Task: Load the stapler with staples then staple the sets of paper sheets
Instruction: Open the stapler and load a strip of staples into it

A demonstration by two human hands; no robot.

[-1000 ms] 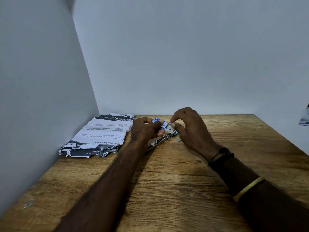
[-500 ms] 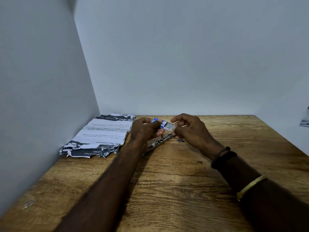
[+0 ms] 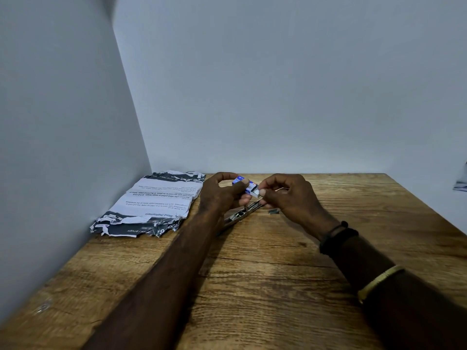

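First, well to the left of the left hand: a ragged stack of printed paper sheets, white with dark torn borders (image 3: 151, 203), flat on the brown wood-grain table (image 3: 252, 286), not yet stapled.

Next, the left hand (image 3: 222, 194), curled round a small blue-and-white cardboard staple box (image 3: 251, 188), holding it clear of the table between thumb and fingers. Against a second ago: raised a little, with the pale inner tray showing further out toward the right hand.

Below and between both hands, flat on the wood: a long silver metal stapler (image 3: 240, 214), swung open, channel bared. Whether any staples already inside, impossible to tell.

Further right, the right hand (image 3: 290, 198), fingers curled, thumb and forefinger pinching at the open end of the box. Whether a strip already caught between the fingertips, too small to tell. A second ago arched over the top of the box; now at its end.

Just under that hand, on the table, a short grey strip of loose staples (image 3: 273, 211), where it lay before. On the right wrist a black band (image 3: 337, 236); further up the forearm a gold bangle (image 3: 379, 279).

Likely meaning: loading step under way, box opened, strip about to come out for the channel; stapling not begun.
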